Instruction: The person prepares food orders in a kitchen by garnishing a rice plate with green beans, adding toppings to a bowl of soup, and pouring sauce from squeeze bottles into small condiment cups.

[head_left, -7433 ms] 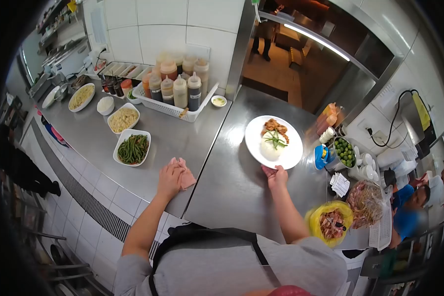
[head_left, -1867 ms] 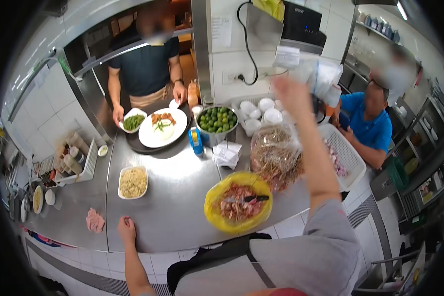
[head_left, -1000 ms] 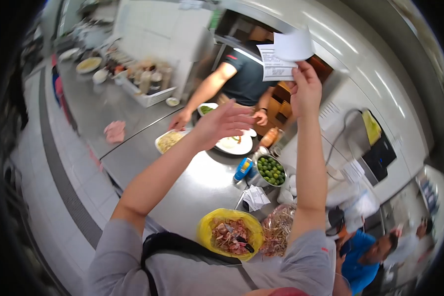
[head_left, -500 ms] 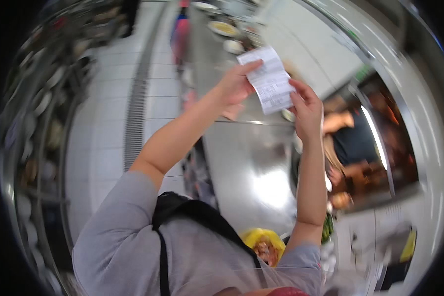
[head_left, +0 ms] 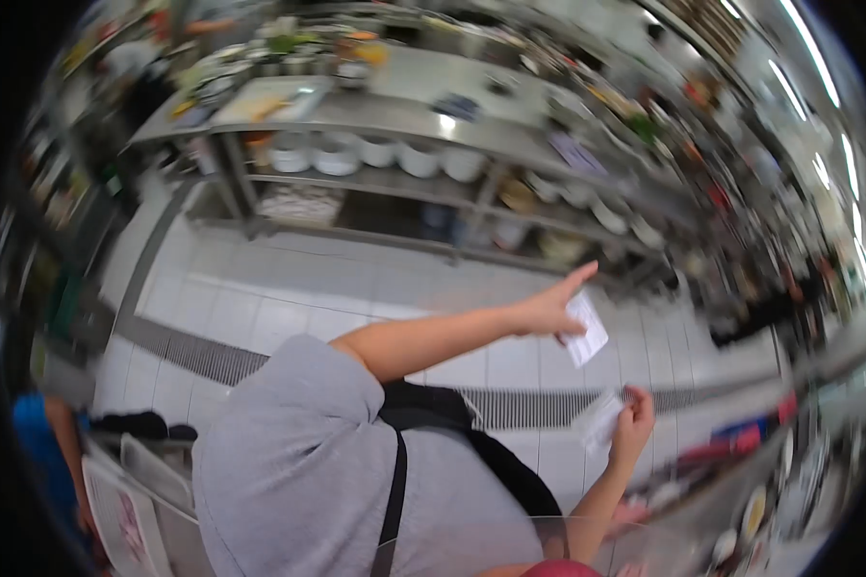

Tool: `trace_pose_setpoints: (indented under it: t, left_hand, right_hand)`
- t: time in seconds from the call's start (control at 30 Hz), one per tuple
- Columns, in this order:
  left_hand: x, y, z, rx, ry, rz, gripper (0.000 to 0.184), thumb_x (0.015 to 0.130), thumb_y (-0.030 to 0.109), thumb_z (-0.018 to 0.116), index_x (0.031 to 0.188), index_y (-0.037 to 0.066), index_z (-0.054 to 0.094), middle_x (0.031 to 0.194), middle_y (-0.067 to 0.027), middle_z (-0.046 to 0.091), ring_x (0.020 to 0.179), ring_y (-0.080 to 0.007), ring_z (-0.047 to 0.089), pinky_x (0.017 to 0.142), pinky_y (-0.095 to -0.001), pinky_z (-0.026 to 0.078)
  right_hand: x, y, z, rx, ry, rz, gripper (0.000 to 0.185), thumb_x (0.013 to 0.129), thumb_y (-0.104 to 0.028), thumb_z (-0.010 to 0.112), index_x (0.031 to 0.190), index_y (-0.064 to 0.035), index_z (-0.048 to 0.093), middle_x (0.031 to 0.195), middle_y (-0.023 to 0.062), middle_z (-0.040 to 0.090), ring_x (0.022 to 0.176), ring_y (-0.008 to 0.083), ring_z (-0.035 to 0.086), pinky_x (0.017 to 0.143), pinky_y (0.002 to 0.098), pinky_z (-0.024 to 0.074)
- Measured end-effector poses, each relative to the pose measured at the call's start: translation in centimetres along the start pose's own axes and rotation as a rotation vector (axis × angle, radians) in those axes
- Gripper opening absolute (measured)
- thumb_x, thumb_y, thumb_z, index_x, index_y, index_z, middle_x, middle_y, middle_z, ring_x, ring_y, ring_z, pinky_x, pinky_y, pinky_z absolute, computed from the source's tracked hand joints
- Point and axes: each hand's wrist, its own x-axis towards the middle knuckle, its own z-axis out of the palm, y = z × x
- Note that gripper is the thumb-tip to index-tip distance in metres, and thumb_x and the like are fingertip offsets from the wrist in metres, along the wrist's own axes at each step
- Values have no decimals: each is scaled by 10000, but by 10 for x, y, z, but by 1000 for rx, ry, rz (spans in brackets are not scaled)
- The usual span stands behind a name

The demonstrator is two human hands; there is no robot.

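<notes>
OK, 2 slips up over the floor: L slip (head_left: 587, 332) in L hand (head_left: 551, 311), R slip (head_left: 601, 421) in R hand (head_left: 635, 418).
L hand pinches its slip at the edge, 1 digit stuck out straight; R hand nips its slip btwn thumb & fingertips, blurred, so exact contact unclear. Slips are apart, L one farther out. Floor drain (head_left: 539, 409) runs behind/below; steel table (head_left: 510, 125) stands across the way ahead, w/ 5 white bowls (head_left: 419, 160) in a row on its L lower shelf, plus more dishes, too blurred to count. On top: 1 cutting board (head_left: 271, 102), 1 dark cloth (head_left: 455, 106). Far L: 1 person in blue (head_left: 40, 447) near 1 white basket (head_left: 125, 519).
</notes>
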Motion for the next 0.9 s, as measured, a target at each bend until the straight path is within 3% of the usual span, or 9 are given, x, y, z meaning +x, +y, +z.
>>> trace_pose_setpoints:
  t: [0.13,0.3,0.37,0.4,0.47,0.53,0.63,0.73,0.9]
  left_hand:
    - [-60,22,-86,144,94,-39,489,754,18,551,1229,67,449,1129,-101,521,972,-135,514,820,-255,428]
    - [-125,50,-161,68,460,-2,299,778,7,529,1073,25,576,1043,-78,579,938,-122,537,819,-243,433]
    - [-146,60,-191,188,556,86,302,752,16,533,1050,13,583,1016,-93,599,906,-133,561,800,-261,448]
    - [-155,64,-210,189,575,97,302,752,16,533,1050,13,583,1016,-93,599,906,-133,561,800,-261,448]
    - [-172,72,-251,332,676,209,308,739,10,547,1045,8,584,1021,-93,600,909,-130,560,802,-262,447]
    - [-187,84,-305,435,795,269,320,731,-9,554,1048,13,582,969,-86,610,910,-132,558,801,-261,444]
    - [-213,132,-390,178,964,302,278,778,-11,526,1050,29,565,949,-57,611,667,-33,541,539,-165,427]
    - [-259,183,-456,480,1220,295,300,800,36,523,1099,39,541,973,-59,601,684,-63,540,602,-196,445]
    - [-299,184,-532,429,1190,217,332,808,87,530,1135,38,507,1036,-64,574,771,-85,543,650,-209,443]
  right_hand:
    - [26,8,95,-139,-321,-160,307,673,38,370,898,-5,575,553,-30,393,487,45,343,449,189,279]
    - [41,-34,234,-103,-583,-174,311,789,-37,489,1095,-17,546,785,50,592,598,69,488,550,209,401]
    - [47,-47,292,224,-832,-266,372,853,-166,516,1180,10,482,983,77,581,769,96,526,711,228,411]
    - [40,-61,326,467,-857,-28,349,828,-139,540,1125,41,506,981,70,583,870,104,522,790,232,384]
    - [36,-94,391,505,-989,40,284,807,-117,572,1052,24,549,898,40,595,776,66,523,684,201,404]
    - [48,-108,460,349,-980,-26,194,799,-129,587,921,22,595,764,6,580,649,42,474,563,192,374]
    - [72,-148,561,402,-903,-124,155,802,-137,589,827,14,606,673,-22,544,546,34,414,475,195,330]
    - [94,-193,631,722,-902,78,151,835,-118,550,878,21,592,716,-5,573,553,42,465,484,198,374]
    - [154,-225,717,673,-972,-134,146,837,-102,552,916,14,592,816,2,592,734,41,501,651,183,397]
